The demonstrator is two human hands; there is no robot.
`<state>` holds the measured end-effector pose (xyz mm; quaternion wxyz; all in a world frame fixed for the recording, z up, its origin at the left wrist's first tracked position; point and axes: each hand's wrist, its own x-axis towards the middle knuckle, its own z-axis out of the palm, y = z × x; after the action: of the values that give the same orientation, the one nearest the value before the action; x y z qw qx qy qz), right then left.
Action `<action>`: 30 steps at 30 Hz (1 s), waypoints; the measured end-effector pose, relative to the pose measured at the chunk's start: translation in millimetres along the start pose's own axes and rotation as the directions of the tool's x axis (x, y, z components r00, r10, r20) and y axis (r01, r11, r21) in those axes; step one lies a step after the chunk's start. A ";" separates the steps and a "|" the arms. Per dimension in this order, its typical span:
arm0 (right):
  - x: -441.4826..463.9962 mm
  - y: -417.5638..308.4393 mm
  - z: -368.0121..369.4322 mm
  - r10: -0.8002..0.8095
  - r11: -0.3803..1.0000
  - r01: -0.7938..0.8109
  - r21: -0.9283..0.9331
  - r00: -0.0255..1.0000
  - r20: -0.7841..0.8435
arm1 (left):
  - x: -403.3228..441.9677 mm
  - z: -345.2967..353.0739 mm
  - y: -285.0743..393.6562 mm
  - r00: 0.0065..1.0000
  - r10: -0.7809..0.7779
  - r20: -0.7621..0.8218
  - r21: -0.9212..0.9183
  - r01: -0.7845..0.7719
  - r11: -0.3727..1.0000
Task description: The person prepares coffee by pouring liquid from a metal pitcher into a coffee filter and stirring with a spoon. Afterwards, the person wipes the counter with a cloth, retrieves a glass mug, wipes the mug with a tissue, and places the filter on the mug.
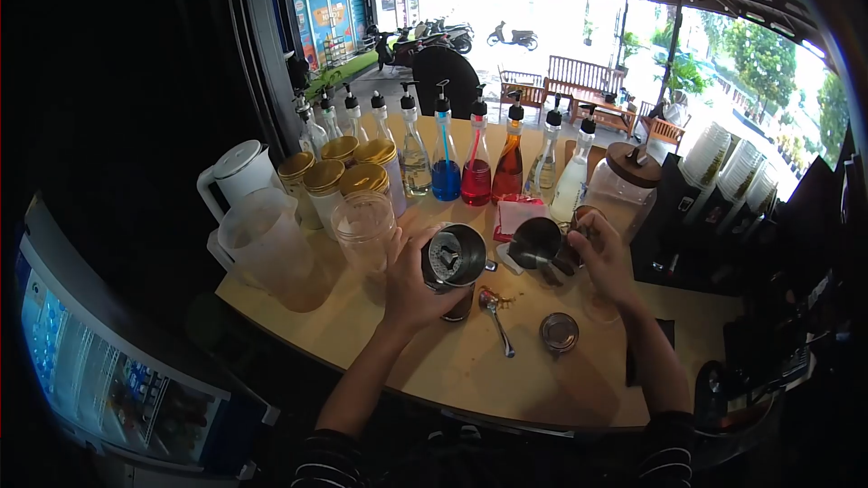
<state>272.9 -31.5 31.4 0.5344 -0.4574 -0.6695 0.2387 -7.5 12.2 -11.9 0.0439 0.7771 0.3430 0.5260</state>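
Note:
My left hand (411, 287) is wrapped round a dark metal cup (455, 256), tilted so that its mouth faces me. Something pale and shiny shows inside the cup; I cannot tell what. My right hand (604, 253) grips a small metal pitcher (536, 244) by its side, its dark opening turned toward the cup, the two held apart. Below them a metal spoon (497, 323) lies on the wooden counter (434, 380) beside brown specks. A small round lidded container (560, 333) stands to the spoon's right. A clear jar (363, 221) is just left of my left hand.
Pump bottles stand along the back, among them a blue one (446, 176) and a red one (476, 179). Gold-lidded jars (324, 176) and a frosted pitcher (262, 239) stand left. A wooden-lidded jar (624, 185) and stacked cups (723, 163) stand right.

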 end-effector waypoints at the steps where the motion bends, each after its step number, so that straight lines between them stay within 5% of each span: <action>1: 6.5 -7.3 -0.4 0.015 1.000 -0.015 0.006 1.000 0.008 | 0.1 0.4 1.7 1.000 -0.001 -0.014 0.050 0.002 0.999; 6: 33.5 -37.9 8.3 0.032 0.992 -0.040 0.119 0.997 0.074 | -1.8 4.4 -3.0 1.000 -0.018 -0.003 0.059 0.018 0.998; 8: 42.2 -42.5 9.1 -0.035 0.990 0.053 -0.130 0.990 0.137 | -1.4 3.7 -3.2 1.000 -0.021 0.003 0.073 0.021 0.997; 14: 51.2 -78.6 22.0 -0.107 0.923 0.183 -0.340 0.968 0.229 | 1.9 0.0 -0.2 0.999 0.034 0.005 0.142 -0.034 0.989; 30: 65.9 -95.5 32.3 -0.087 0.908 0.186 -0.375 0.960 0.267 | 2.2 -2.7 6.8 0.999 -0.035 0.010 0.060 0.034 0.998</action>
<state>208.0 -13.6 131.3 0.3596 -0.4749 -0.7950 0.1144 -6.0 7.5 -6.1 0.0317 0.7750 0.3716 0.5102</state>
